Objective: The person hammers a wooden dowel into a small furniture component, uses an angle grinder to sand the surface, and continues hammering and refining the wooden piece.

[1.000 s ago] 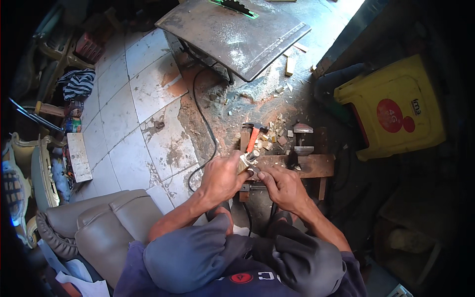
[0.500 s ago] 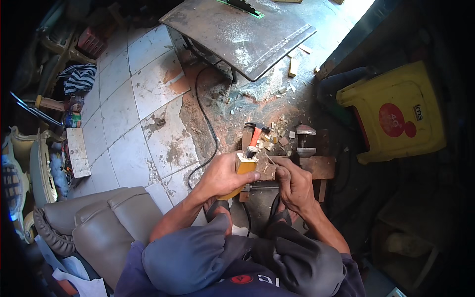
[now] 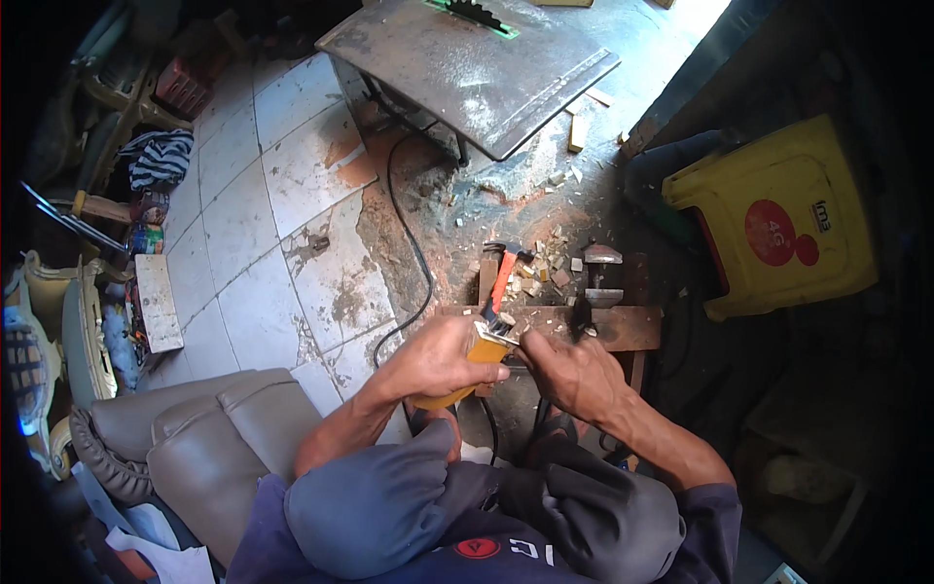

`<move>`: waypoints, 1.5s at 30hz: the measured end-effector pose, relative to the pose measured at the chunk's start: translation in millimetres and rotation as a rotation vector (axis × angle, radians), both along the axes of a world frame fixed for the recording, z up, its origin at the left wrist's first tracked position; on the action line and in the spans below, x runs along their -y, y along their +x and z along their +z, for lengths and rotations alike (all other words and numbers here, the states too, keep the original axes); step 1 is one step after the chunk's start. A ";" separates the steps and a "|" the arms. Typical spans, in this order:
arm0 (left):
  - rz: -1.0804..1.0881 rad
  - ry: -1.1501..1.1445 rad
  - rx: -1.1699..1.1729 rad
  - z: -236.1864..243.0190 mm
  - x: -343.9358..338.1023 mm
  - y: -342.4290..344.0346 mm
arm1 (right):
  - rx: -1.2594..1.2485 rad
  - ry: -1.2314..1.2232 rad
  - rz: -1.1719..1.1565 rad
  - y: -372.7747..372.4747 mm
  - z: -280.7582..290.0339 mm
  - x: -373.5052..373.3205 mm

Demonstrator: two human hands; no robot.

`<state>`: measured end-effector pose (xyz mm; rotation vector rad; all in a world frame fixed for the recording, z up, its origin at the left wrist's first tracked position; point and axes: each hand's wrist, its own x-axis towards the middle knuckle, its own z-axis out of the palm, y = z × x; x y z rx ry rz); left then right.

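Note:
My left hand (image 3: 433,362) grips a yellow block (image 3: 485,354) with a pale upper end and a short metal piece at its top, held over a low wooden board (image 3: 628,329). My right hand (image 3: 574,375) is closed at the block's upper end, around something small that its fingers mostly hide. Just beyond them lies a hammer with an orange handle (image 3: 505,274), among scattered small wood offcuts (image 3: 560,277). To the right of these is a metal fitting (image 3: 603,255) on the wooden frame.
A steel table (image 3: 457,73) with a saw blade (image 3: 472,15) stands ahead; its black cable (image 3: 416,253) crosses the cracked floor. A yellow plastic stool (image 3: 783,204) lies at right, a grey cushioned seat (image 3: 214,438) at lower left, furniture frames (image 3: 53,360) along the left.
Since half a second ago my right hand has turned knuckles up and moved in to the top of the block; my left hand and the block sit slightly lower.

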<state>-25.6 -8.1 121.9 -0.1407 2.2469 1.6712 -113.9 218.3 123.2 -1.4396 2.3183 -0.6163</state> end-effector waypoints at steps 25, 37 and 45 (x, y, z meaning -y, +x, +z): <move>-0.091 0.059 0.197 -15.8 0.0 -5.2 | 0.362 -0.060 -0.055 -13.5 -3.0 5.1; 0.590 0.285 0.045 -39.2 30.9 15.8 | -0.161 -0.127 -0.369 -0.7 -59.7 7.0; 0.655 0.267 -0.249 -78.6 57.1 -17.8 | 0.373 0.194 -0.460 -11.5 -109.5 85.4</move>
